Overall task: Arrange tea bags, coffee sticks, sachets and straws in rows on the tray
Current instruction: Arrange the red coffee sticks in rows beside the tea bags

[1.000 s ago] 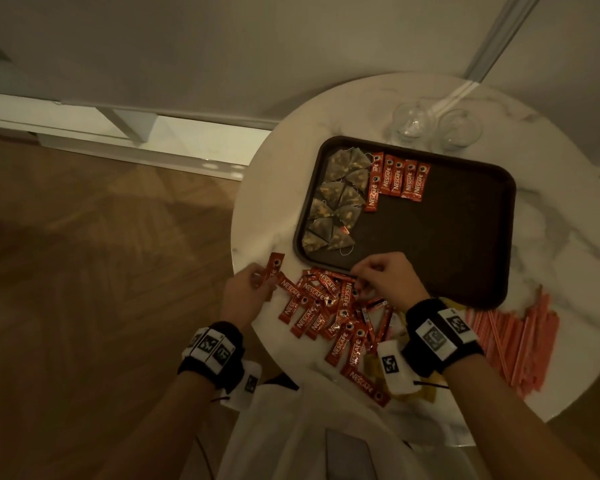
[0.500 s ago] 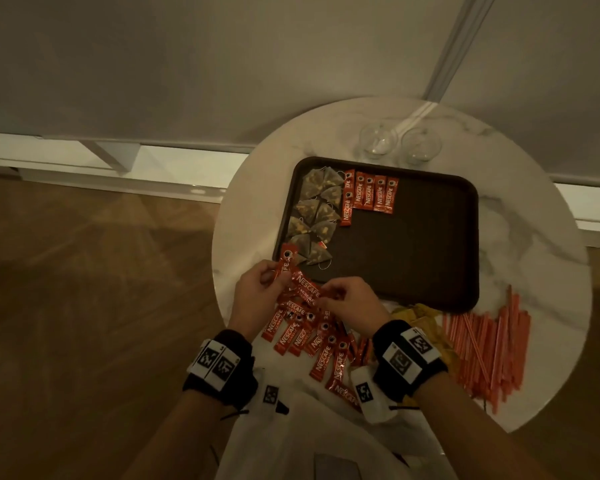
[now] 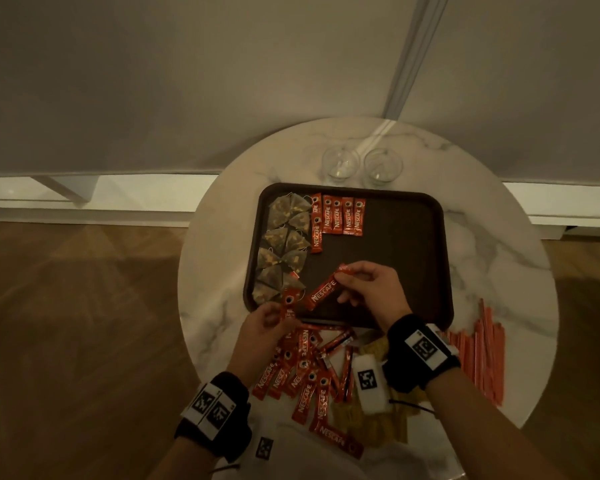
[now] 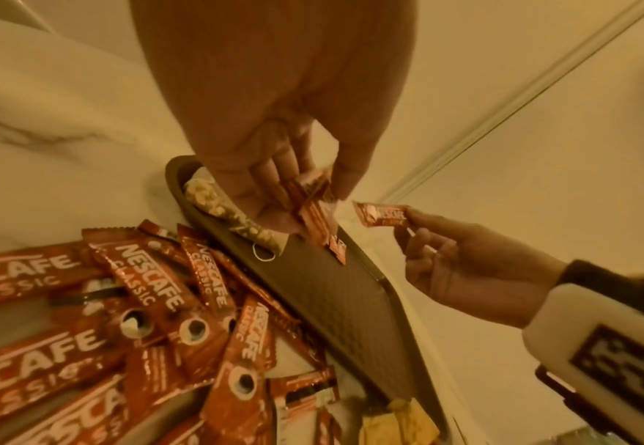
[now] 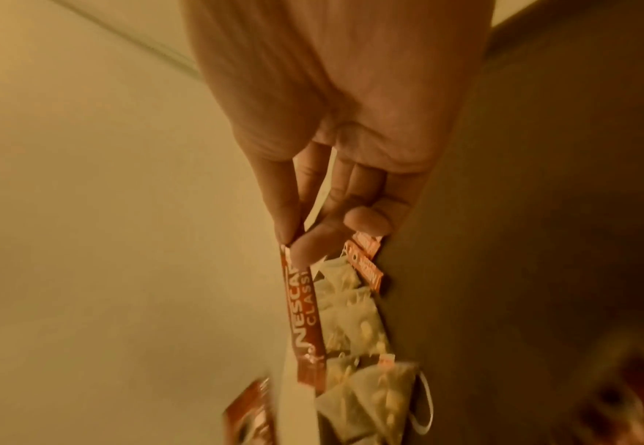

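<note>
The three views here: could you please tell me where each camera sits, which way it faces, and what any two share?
Head: looks down on the tray; both forearms and hands show.
Left wrist: looks along the left hand, which pinches coffee sticks, past the loose pile.
Right wrist: looks along the right hand, which pinches one stick, over tea bags.
All three show the tray.

- Tray [image 3: 413, 271]: one.
- Tea bags [image 3: 284, 244] on the tray: about eight, overlapping, so the count is rough.
- Coffee sticks laid on the tray [image 3: 338, 218]: six, as far as shows.
- Coffee sticks held in the hands: two.
- Loose coffee sticks [image 3: 305, 375] on the table: over a dozen, piled.
- Glasses [image 3: 340, 164]: two.
- Straws [image 3: 482, 355] and yellow sachets [image 3: 371, 424]: too bunched to count.
</note>
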A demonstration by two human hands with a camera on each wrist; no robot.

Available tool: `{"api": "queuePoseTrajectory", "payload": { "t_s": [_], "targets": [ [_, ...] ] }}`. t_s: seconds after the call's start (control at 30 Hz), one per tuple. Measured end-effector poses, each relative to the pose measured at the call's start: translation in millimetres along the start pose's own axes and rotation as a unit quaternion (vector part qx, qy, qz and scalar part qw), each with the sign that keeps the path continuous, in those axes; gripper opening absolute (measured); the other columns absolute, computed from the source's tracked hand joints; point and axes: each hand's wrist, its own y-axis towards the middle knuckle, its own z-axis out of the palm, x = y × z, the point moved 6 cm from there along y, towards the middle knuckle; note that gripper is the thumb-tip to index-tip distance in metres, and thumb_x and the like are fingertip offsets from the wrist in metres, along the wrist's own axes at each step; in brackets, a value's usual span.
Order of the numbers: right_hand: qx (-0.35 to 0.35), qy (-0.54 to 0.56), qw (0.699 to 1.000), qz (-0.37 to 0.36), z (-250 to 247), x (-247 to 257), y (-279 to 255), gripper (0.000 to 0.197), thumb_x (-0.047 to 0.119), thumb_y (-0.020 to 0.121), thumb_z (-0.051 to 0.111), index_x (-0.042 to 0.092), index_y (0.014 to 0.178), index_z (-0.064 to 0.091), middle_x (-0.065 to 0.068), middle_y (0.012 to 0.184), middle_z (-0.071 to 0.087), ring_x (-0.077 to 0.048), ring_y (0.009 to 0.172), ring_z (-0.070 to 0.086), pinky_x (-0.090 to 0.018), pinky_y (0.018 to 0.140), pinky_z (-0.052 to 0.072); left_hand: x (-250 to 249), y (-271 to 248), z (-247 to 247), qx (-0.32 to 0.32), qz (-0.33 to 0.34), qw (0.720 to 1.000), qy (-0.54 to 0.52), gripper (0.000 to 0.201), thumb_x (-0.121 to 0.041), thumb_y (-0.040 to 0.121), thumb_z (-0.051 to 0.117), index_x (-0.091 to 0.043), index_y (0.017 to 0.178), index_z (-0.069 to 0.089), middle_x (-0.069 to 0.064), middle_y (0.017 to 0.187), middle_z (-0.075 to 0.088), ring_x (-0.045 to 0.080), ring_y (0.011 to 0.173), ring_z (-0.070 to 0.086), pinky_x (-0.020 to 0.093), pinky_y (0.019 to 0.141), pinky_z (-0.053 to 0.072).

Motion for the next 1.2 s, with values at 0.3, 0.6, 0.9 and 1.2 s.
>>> {"api": "queuePoseTrajectory", "payload": {
  "t_s": [0.3,0.6,0.9,1.2],
  "targets": [
    [0.038,-0.091,0.995,-0.011,-3,22,43,0.014,0.01,0.081,0.075,0.007,0.094,0.072,-0.003,0.079,0.074,-0.012,0.05,0.058,-0.021,0.054,0.048,-40,55,27,-0.024,-0.003,0.999,-0.046,0.018,-0.011,0.098,0.037,-0.009,0.095,0.056,0.003,0.072,0.053,0.012,0.061,0.05,0.028,0.061,0.045],
    [0.042,-0.012,0.999,-0.014,1,23,87,0.016,0.006,0.083,0.072,0.002,0.098,0.071,-0.006,0.084,0.074,-0.013,0.064,0.067,-0.021,0.061,0.052,-57,105,42,0.015,0.046,0.994,0.102,0.012,-0.025,0.088,0.069,-0.015,0.095,0.071,0.002,0.09,0.075,0.015,0.085,0.072,0.034,0.082,0.058],
    [0.052,-0.06,0.996,0.036,6,-8,91,0.007,0.014,0.086,0.07,0.019,0.089,0.073,0.003,0.086,0.074,-0.005,0.062,0.064,-0.014,0.059,0.047,-55,140,42,-0.029,0.008,0.998,0.061,0.009,-0.024,0.09,0.066,-0.015,0.092,0.066,0.007,0.078,0.07,0.018,0.06,0.06,0.026,0.053,0.048],
    [-0.001,-0.08,0.996,0.043,-4,-12,109,0.005,0.017,0.087,0.07,0.017,0.091,0.073,0.003,0.084,0.072,-0.003,0.059,0.058,-0.015,0.056,0.047,-60,146,50,-0.018,0.011,0.998,0.065,0.011,-0.023,0.093,0.062,-0.019,0.103,0.061,-0.005,0.062,0.058,0.004,0.046,0.048,0.02,0.045,0.042]
  ]
}}
